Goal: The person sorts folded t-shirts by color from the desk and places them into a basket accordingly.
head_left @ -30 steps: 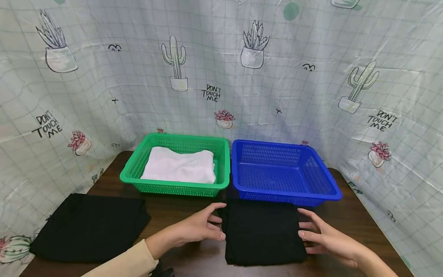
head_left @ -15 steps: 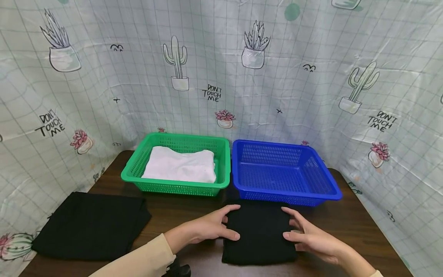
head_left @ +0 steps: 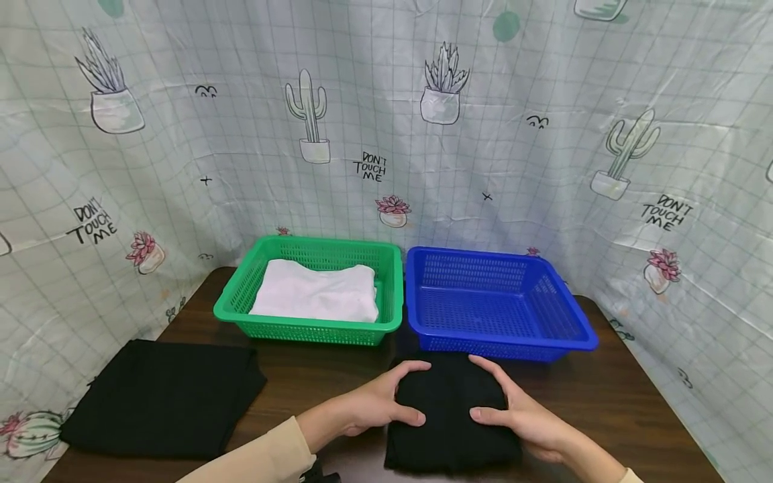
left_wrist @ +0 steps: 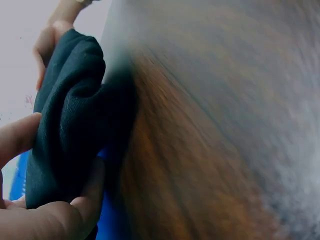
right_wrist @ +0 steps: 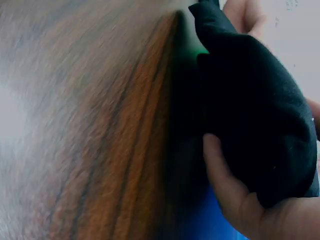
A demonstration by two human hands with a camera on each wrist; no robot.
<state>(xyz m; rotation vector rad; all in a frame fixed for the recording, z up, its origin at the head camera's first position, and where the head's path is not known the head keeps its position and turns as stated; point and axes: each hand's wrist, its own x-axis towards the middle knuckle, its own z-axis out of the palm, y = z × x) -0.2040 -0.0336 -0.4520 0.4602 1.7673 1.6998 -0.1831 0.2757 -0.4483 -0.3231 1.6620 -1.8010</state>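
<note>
A folded black cloth is between my two hands in the head view, just in front of the blue basket. From its left side my left hand grips it, thumb on top and other fingers at the side and beneath. My right hand grips the right side the same way. In the left wrist view the cloth bulges in soft folds, with finger tips under it. The right wrist view shows a finger along the underside of the cloth, close over the table.
Behind stand a green basket holding folded white cloth and a blue basket with nothing in it. Another black cloth lies on the dark wooden table at left. A patterned curtain hangs behind.
Both hands have closed in on the black cloth from its sides and moved toward each other. The cloth now bunches between them. The baskets and the other black cloth have stayed put.
</note>
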